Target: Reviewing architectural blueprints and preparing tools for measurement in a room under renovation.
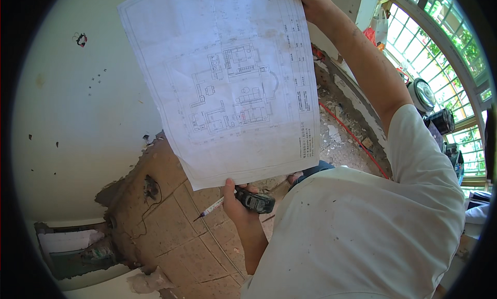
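Observation:
A large white floor plan sheet [243, 149], creased and printed with a house layout, spreads across the upper middle. My right hand [315, 4] grips its edge at the top right, partly cut off by the frame. At the sheet's lower edge, my left hand [239, 206] is closed, with the thumb tip against the paper. A black tape measure [257, 200] sits in that hand, along with a thin white marker [213, 206] whose dark tip points down and left. Some of the left fingers are hidden behind the tape measure.
A stained wall [77, 118] with holes rises on the left. Brown floor tiles [191, 257] carry a dark cable [142, 224]. Rubble and a red line [354, 138] lie along the right. Several items, including a round-topped container [422, 95], stand by the barred window [414, 30].

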Demonstrator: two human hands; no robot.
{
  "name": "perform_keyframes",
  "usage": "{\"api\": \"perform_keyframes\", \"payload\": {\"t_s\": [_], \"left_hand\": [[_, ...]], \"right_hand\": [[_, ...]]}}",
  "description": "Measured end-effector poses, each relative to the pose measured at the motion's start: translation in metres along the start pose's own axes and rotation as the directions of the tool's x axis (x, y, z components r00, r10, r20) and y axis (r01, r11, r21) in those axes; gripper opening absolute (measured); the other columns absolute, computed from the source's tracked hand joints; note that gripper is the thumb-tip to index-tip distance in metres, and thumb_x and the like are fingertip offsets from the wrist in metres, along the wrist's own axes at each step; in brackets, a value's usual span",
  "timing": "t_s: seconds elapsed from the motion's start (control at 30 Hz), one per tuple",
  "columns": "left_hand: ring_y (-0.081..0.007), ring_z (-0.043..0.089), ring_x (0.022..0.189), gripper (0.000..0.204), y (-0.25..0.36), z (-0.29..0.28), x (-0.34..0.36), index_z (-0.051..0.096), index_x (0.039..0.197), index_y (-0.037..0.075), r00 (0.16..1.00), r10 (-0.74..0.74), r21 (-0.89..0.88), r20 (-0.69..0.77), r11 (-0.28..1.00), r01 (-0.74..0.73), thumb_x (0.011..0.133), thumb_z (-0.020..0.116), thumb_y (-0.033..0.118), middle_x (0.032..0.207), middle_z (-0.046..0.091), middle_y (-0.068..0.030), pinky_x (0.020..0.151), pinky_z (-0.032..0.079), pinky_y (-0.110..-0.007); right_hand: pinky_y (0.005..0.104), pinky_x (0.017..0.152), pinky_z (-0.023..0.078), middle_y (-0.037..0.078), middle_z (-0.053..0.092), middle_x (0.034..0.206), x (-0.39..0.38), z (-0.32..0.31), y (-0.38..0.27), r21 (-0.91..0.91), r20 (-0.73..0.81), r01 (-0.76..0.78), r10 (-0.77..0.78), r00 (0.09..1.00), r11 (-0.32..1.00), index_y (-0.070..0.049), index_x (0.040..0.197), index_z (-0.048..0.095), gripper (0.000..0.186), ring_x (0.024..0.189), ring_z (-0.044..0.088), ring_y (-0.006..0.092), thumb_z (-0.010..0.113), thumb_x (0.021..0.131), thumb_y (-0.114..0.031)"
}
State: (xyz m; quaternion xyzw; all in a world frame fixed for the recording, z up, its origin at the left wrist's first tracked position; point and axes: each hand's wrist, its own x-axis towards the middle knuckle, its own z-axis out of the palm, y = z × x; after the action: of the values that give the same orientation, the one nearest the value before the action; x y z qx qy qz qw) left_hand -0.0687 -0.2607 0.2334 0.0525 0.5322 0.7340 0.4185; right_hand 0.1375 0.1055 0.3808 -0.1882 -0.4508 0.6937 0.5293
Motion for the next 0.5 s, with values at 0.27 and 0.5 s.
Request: {"api": "perform_keyframes", "payload": {"t_s": [0.27,0.5], "left_hand": [[-0.0206,0.056,0.052,0.016,0.000,-0.003,0.000,0.051,0.091,0.008,0.999,-0.002,-0.016,0.033,1.000,0.002,0.093,0.056,0.023,0.072,0.054,-0.0064,0.049,0.051,-0.033],[-0.0197,0.056,0.053,0.016,0.000,-0.003,0.001,0.051,0.091,0.008,0.999,-0.008,-0.004,0.032,1.000,0.008,0.093,0.056,0.023,0.072,0.054,-0.0063,0.048,0.051,-0.031]], "right_hand": [[0.0374,0.066,0.058,0.014,0.067,0.082,0.000,-0.016,0.002,0.044,0.140,0.074,-0.080,0.987,0.996,0.007,0.102,0.058,0.024,0.069,0.068,0.0225,0.053,0.094,-0.015],[0.0376,0.069,0.058,0.014,0.068,0.083,-0.001,-0.014,-0.002,-0.004,0.092,0.032,-0.032,0.995,0.999,0.007,0.102,0.058,0.026,0.070,0.069,0.0232,0.053,0.094,-0.017]]}}
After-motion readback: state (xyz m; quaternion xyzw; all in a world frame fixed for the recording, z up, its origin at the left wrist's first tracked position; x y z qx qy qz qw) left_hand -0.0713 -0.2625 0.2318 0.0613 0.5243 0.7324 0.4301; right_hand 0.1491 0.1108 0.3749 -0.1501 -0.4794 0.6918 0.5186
